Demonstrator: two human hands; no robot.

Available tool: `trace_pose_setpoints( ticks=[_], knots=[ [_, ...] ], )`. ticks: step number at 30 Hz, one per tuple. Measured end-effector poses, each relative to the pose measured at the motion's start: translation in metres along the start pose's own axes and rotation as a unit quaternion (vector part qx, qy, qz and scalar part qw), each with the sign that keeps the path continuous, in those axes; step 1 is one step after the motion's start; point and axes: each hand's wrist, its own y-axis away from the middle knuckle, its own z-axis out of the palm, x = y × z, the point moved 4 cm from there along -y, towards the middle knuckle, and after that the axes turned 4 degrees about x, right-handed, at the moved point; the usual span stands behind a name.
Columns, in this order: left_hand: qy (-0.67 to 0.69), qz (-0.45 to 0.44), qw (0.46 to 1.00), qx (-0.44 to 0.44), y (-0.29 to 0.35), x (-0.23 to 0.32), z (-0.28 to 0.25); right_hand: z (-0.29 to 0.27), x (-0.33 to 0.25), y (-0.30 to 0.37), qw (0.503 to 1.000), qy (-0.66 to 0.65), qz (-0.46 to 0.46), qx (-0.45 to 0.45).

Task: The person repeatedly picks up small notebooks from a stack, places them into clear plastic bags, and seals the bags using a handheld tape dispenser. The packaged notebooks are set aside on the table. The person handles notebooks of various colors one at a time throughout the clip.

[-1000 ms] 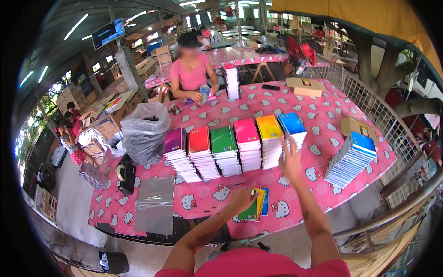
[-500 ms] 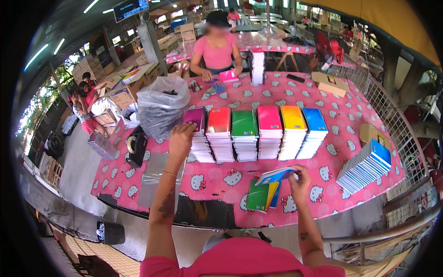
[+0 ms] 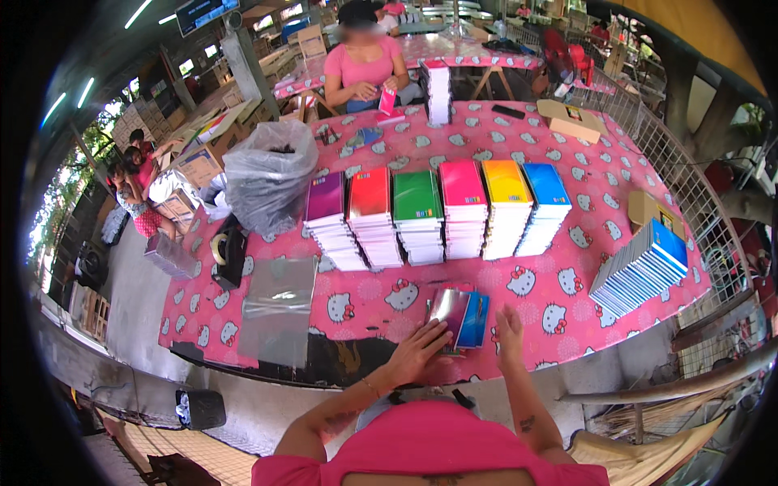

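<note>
Here, the left hand (image 3: 420, 350) rests spread over a purple notebook (image 3: 448, 306) (right hand (image 3: 510, 336) loosely extended nearby).

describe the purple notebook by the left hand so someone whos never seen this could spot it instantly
On the pink table, find the row of six notebook stacks. On the wearer's side of it lies a low pile of notebooks. The purple notebook is the one partly under the left hand, set apart by its colour from the blue covers just to its right.
</note>
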Motion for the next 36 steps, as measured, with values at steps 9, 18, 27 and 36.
trace_pose_setpoints(
  ticks=[9, 18, 27, 36],
  knots=[
    [0.440, -0.567, 0.693, -0.066, 0.026, -0.084, 0.098, 0.094, 0.010, -0.001, 0.964, 0.024, 0.118, -0.238],
    [-0.036, 0.016, 0.996, -0.075, 0.071, -0.078, -0.116, 0.187, 0.026, 0.074, 0.816, -0.013, 0.402, -0.414],
    [0.401, -0.303, 0.844, 0.187, 0.177, -0.195, -0.250, 0.380, 0.000, 0.225, 0.785, 0.046, -0.270, -0.556],
    [0.444, -0.393, 0.790, 0.158, 0.281, -0.292, -0.241, 0.457, 0.138, 0.268, 0.867, -0.018, -0.124, -0.482]
  ],
)
